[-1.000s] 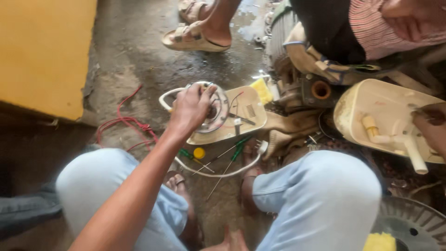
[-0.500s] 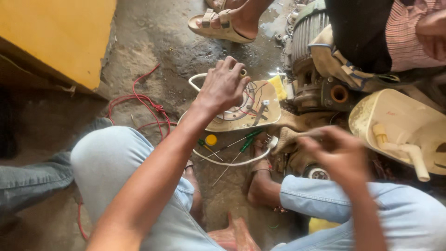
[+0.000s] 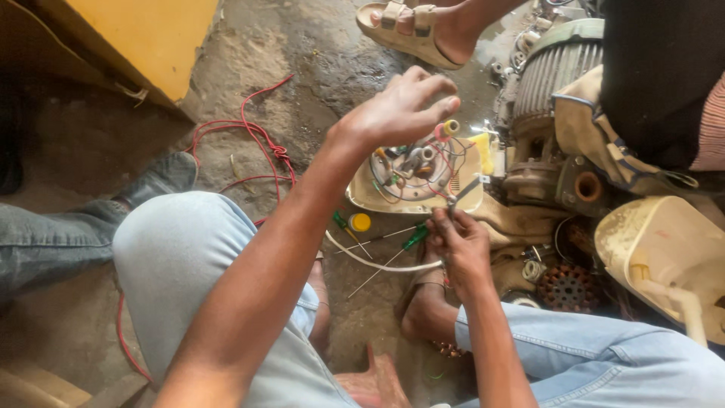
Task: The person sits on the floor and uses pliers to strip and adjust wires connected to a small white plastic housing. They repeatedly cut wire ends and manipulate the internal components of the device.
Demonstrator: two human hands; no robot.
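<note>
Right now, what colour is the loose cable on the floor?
Red; the loose cable shows best in the head view.

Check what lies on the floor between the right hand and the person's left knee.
Head view: two green-handled screwdrivers, a small yellow cap and a white cable lie on the bare concrete between the right hand and the left knee.

Your left hand (image 3: 396,113) is raised at the end of a long, outstretched forearm, back of the hand up, fingers (image 3: 434,85) loosely curled and spread. Your right hand (image 3: 457,245) sits lower and nearer, wrist bent, its fingers pinched together. Both knees are bent wide.
</note>
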